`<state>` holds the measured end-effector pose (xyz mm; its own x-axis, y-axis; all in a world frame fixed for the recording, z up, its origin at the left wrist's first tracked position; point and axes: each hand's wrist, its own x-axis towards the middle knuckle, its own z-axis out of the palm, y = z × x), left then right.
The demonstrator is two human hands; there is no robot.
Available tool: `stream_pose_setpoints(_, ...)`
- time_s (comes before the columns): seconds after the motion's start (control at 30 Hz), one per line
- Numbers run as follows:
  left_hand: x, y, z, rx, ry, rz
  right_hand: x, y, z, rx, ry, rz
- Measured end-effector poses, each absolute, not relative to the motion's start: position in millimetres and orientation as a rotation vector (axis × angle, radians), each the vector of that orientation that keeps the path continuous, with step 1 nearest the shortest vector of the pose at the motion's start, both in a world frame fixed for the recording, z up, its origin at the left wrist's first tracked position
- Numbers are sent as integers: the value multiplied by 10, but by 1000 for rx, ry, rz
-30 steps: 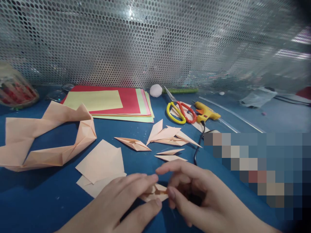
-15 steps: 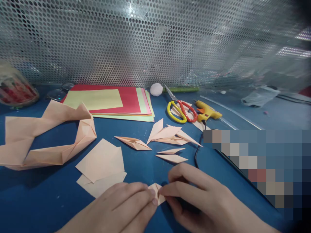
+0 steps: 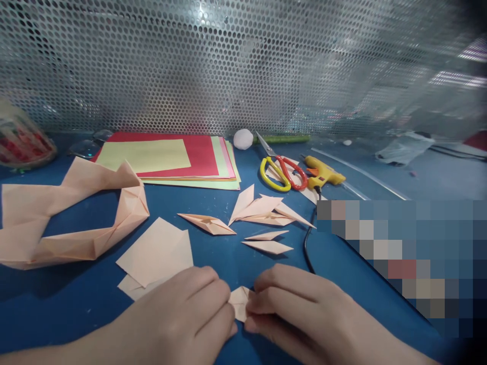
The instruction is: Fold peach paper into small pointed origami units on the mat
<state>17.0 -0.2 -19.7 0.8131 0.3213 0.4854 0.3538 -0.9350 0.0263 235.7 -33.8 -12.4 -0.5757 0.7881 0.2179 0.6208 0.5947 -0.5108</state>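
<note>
Between my two hands is a small peach piece of paper (image 3: pixel 240 303) with creases across it. My left hand (image 3: pixel 182 314) has its fingers curled on the paper's left edge, and my right hand (image 3: pixel 304 309) pinches its right edge. The fingers cover both ends of the piece. Just beyond lie slim folded paper pieces (image 3: pixel 268 247), a heap of pointed folded petals (image 3: pixel 262 208) and a single one with an open slit (image 3: pixel 208 223). Flat peach paper squares (image 3: pixel 158 251) lie by my left hand, which partly covers the lower one.
A ring of joined folded paper (image 3: pixel 72 246) lies at left. Behind are a stack of coloured paper (image 3: pixel 205 157), a white ball (image 3: pixel 243 139), a green stick (image 3: pixel 283 139), scissors (image 3: pixel 283 172) and a yellow glue gun (image 3: pixel 323 171) with a black cord. A jar (image 3: pixel 25 139) stands far left, before a perforated metal screen (image 3: pixel 171 66).
My left hand has drawn back from lying flat over the paper and now curls at its left edge. The right fingers have shifted their pinch, and more of the creased face shows.
</note>
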Motion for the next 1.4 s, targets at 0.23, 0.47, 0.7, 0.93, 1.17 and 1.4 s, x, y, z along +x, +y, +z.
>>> stream_pose_setpoints(0.23, 166, 29, -257, -3042, -625, -670, 2275, -357, -187, -1099, -2479, 291)
stream_pose_setpoints(0.47, 126, 36, -212, -2912, -713, -556, 2211, -286, -86, -1298, -2203, 839)
stream_pose_setpoints(0.7, 144, 37, -196, -3065, -932, -453, 2190, -299, -82, -1388, -2116, 932)
stream_pose_setpoints(0.93, 146, 79, -170, -3179, -1048, -769, 2159, -298, -91, -1413, -2068, 964)
stream_pose_setpoints(1.17, 162, 10, -343, -2668, -542, -928, 2178, -280, -104, -1401, -2089, 1003)
stream_pose_setpoints(1.4, 92, -129, -422, -2501, -611, -889, 2169, -292, -78, -1467, -2145, 970)
